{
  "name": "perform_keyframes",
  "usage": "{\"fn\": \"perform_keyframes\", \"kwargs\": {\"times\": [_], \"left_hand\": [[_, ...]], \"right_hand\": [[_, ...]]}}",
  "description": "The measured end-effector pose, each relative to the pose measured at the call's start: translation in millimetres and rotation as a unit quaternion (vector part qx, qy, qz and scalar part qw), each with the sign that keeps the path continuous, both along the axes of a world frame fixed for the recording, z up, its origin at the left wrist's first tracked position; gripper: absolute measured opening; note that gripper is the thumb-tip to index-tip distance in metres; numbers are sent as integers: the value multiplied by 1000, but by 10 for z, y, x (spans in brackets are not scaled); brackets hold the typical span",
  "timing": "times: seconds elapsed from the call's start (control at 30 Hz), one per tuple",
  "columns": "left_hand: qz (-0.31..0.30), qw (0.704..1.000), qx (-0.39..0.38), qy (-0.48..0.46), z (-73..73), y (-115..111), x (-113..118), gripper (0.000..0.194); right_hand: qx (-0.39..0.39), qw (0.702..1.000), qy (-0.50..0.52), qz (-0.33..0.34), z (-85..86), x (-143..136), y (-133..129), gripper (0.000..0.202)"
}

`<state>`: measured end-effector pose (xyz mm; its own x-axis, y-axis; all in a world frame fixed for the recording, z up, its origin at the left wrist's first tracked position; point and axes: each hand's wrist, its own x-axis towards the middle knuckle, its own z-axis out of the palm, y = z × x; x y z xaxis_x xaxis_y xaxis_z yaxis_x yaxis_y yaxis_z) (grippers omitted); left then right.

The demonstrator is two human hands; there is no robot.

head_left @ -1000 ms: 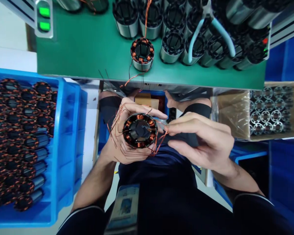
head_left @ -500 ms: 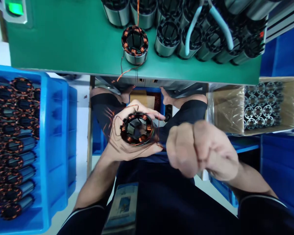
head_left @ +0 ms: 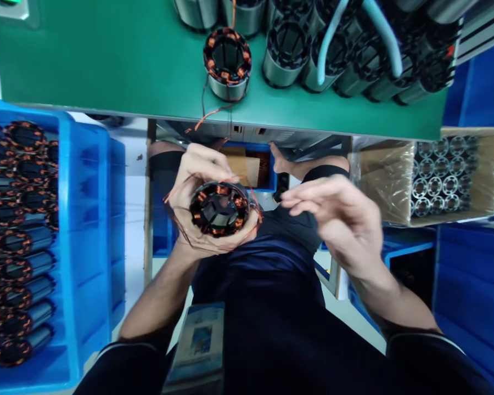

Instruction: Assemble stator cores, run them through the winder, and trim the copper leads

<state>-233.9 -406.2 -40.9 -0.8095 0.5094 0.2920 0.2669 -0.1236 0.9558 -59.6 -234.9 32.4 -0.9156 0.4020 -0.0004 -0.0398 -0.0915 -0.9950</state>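
My left hand (head_left: 189, 230) is wrapped round a copper-wound stator (head_left: 220, 211), its open end facing up over my lap. Thin copper wires stick out loosely around the stator and across the fingers. To the right of it, apart from the stator, my right hand (head_left: 341, 219) is raised with its fingers apart, pointing left; nothing shows in it. Another wound stator (head_left: 229, 68) stands upright on the green table near its front edge, wires trailing over the edge.
Several unwound stators (head_left: 286, 55) stand on the green table (head_left: 107, 60), with blue-handled pliers (head_left: 329, 44) on top. A blue crate (head_left: 72, 247) of wound stators is at the left. A cardboard box (head_left: 382, 181) of metal cores is at the right.
My right hand has opened from a closed fist and moved slightly up. My left hand and its stator have shifted a little up and left, fingers curled closer round it. The view has shifted slightly.
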Motion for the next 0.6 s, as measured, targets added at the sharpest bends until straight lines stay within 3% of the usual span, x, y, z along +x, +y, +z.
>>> {"fn": "perform_keyframes", "kwargs": {"times": [0.1,0.17,0.3,0.37,0.43,0.5,0.53,0.6], "left_hand": [[-69,988,26,133,99,-40,-93,77],[-94,982,26,165,178,-44,-69,69],[-139,986,9,94,254,-80,22,83],[-184,981,19,-56,259,-93,88,80],[-217,929,68,-292,260,-75,181,64],[-213,834,126,-493,264,-29,289,64],[-210,794,143,-552,269,-1,337,67],[-213,754,153,-602,284,55,407,70]], "right_hand": [[-115,987,-99,54,45,-105,-41,42],[-171,976,-123,48,51,-167,-57,38],[-259,953,-143,71,39,-167,1,23],[-287,941,-154,89,6,-128,27,21],[-310,933,-156,97,-46,-95,20,20],[-323,929,-153,98,-92,-73,-14,21],[-323,928,-155,99,-105,-65,-32,21],[-311,931,-161,105,-100,-46,-56,18]]}}
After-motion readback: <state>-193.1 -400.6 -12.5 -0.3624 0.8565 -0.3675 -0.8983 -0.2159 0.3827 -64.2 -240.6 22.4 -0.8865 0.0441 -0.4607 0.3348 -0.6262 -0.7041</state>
